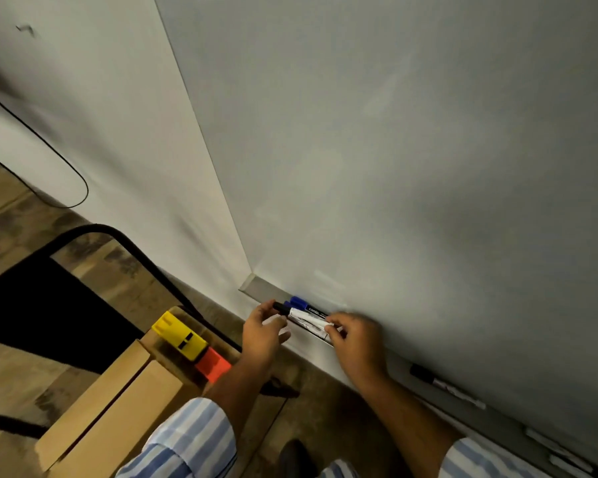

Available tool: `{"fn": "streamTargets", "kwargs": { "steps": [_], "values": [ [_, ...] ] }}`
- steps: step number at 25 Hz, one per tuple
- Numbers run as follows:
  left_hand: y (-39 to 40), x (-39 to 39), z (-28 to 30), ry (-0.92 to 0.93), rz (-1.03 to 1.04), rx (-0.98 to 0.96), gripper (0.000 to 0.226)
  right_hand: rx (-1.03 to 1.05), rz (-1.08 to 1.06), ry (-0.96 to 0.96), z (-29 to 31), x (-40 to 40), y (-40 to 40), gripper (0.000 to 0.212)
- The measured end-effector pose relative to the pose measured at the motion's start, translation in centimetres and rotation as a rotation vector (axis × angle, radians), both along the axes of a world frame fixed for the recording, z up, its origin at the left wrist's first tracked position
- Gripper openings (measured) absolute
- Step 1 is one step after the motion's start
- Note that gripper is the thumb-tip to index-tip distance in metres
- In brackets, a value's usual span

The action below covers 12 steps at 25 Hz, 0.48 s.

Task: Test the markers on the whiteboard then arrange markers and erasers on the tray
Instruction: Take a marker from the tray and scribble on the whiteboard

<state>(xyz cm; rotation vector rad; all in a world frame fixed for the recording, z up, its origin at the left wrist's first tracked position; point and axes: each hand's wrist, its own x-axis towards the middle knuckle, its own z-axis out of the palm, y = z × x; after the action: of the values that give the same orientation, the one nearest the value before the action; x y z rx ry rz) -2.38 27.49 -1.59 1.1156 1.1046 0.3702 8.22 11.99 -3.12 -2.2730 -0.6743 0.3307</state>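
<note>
A black-capped marker (299,315) is held over the left end of the tray (261,289) under the whiteboard (394,150): its cap end is pinched by the left hand (265,331), its other end by the curled fingers of the right hand (354,334). A blue marker (302,304) lies in the tray just behind, and another marker (444,384) lies further right along it. The markers are judged light, stiff and smooth, so they are best gripped mid-barrel and the cap pulled straight off. Two erasers, yellow (180,334) and orange (213,363), are seen on a cardboard box (111,408).
</note>
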Motion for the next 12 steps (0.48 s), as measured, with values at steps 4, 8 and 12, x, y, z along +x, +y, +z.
{"fn": "streamTargets", "kwargs": {
  "steps": [4, 8, 12],
  "values": [
    [1.5, 0.4, -2.8, 0.234, -0.288, 0.212, 0.051, -0.040, -0.075, 0.115, -2.3, 0.4, 0.1, 0.015],
    [0.6, 1.1, -4.0, 0.316, -0.490, 0.357, 0.064, -0.074, -0.146, 0.132, -3.7, 0.4, -1.6, 0.018],
    [-0.6, 1.8, -4.3, 0.303, -0.571, 0.361, 0.063, -0.085, -0.230, 0.081, -4.3, 0.5, -3.8, 0.015]
  ]
}}
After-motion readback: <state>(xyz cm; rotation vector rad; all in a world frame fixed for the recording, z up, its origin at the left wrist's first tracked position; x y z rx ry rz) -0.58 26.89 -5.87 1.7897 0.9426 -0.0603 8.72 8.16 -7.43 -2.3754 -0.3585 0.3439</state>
